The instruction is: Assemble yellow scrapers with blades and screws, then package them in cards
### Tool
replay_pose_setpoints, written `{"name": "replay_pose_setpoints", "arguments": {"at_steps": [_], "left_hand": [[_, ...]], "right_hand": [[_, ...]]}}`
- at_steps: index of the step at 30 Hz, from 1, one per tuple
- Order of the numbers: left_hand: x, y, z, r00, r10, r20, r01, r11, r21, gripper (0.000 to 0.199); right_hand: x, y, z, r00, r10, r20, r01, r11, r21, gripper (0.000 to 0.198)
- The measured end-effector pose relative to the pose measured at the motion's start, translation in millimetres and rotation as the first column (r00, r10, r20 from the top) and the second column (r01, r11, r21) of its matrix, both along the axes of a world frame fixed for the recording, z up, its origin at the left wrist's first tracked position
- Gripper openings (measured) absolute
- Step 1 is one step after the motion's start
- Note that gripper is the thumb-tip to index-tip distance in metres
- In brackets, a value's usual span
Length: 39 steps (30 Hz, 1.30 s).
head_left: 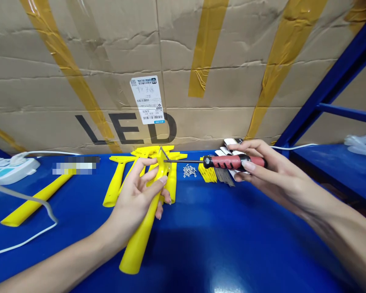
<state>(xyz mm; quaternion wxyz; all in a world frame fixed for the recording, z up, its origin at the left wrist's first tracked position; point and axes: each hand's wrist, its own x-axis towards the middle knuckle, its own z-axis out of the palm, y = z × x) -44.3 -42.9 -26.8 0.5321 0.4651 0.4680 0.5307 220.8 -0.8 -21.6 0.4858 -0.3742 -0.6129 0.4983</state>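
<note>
My left hand (143, 185) is wrapped round a yellow plastic scraper handle (140, 240), tilted with its tube end toward me. A thin blade edge seems to show at its head. In my right hand (262, 162) is a screwdriver (228, 162) with a red and black grip, held level. Its shaft points left and the tip meets the head of the yellow handle; whether it sits in a screw I cannot tell. Behind my left hand lie several more yellow handles (115, 185), partly hidden by it.
Small screws (189, 171) lie in a pile, beside yellow strips (208, 173), dark strips (224, 176) and white packets (222, 152). At left are a yellow-handled scraper (38, 203), a power strip (14, 169) and a cable (50, 211). A cardboard box (177, 53) stands behind the blue table (195, 244).
</note>
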Motion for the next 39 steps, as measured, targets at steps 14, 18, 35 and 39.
{"name": "replay_pose_setpoints", "arguments": {"at_steps": [14, 18, 35, 39], "left_hand": [[-2, 0, 11.5, 0.998, 0.005, -0.066, 0.000, 0.996, 0.084, 0.044], [-4, 0, 12.3, 0.996, 0.029, -0.086, -0.018, 0.992, 0.127, 0.043], [-2, 1, 3.4, 0.993, -0.004, -0.115, 0.010, 0.999, 0.046, 0.044], [-2, 1, 4.5, 0.995, 0.011, -0.102, -0.005, 0.998, 0.060, 0.046]], "right_hand": [[-5, -1, -5, 0.991, -0.102, 0.083, 0.102, 0.995, 0.006, 0.037], [-7, -2, -5, 0.999, 0.032, -0.010, -0.032, 0.999, -0.013, 0.031], [-6, -3, -1, 0.992, -0.095, 0.089, 0.092, 0.995, 0.044, 0.029], [-5, -5, 3, 0.999, 0.025, -0.026, -0.025, 1.000, 0.001, 0.029]]}}
